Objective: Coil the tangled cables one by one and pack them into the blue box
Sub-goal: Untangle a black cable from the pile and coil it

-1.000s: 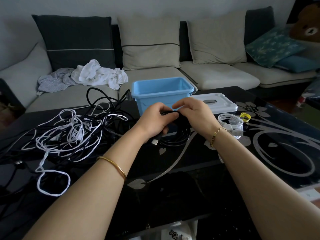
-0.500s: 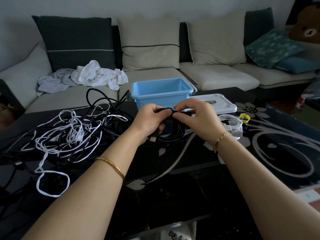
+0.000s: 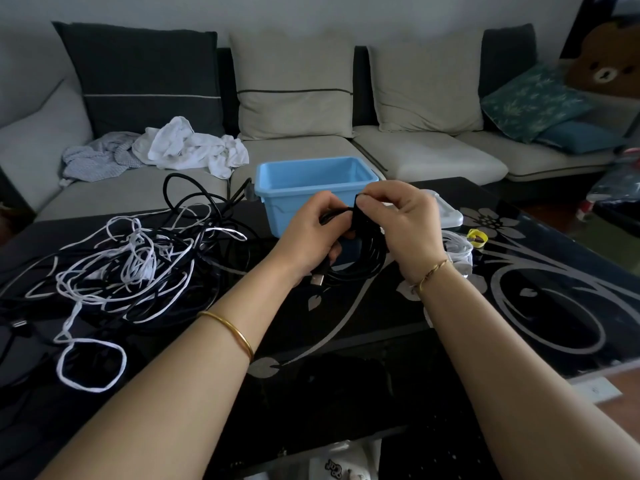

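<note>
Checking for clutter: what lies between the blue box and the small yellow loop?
In the head view, a white lid lies flat between blue box and yellow loop, partly behind the right hand.

left: tangled cables (image 3: 138, 268) cover counter (image 3: 346, 341) | centre: blue box (image 3: 313, 178) open-topped, near wall screened by black coil (image 3: 367, 263) held in left grip (image 3: 311, 233) and right grip (image 3: 405, 226) | right: lid (image 3: 450, 216) and white coil (image 3: 459, 249) beside box | near edge: bare counter
</note>
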Available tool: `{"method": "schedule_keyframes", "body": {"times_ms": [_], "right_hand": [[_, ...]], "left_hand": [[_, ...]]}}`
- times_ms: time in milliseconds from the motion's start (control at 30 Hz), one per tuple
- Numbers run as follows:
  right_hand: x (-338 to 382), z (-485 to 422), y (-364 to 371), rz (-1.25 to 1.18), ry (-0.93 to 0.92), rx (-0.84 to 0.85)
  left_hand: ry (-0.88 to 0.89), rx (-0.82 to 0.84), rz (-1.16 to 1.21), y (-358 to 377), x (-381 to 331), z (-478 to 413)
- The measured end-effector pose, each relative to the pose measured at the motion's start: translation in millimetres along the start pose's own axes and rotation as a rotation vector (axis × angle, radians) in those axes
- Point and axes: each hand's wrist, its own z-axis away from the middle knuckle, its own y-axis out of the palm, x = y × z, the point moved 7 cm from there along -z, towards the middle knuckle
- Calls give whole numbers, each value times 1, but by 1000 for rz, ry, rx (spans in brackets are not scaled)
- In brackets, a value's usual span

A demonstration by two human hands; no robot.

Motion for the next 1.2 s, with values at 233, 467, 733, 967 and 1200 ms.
{"method": "schedule_keyframes", "body": {"times_ms": [233, 467, 733, 967, 1200], "right_hand": [[-26, 0, -4, -108, 185, -59], [-37, 2, 2, -159, 298, -135], [-48, 7, 8, -278, 492, -80], [-83, 13, -13, -209, 676, -164], [-99, -9, -93, 190, 493, -282]], "left_hand": [[68, 65, -63, 16, -7, 4], [87, 9, -42, 13, -4, 3], [132, -49, -177, 7, 3, 1], [164, 82, -331, 39, 8, 0], [-60, 163, -302, 73, 39, -29]]}}
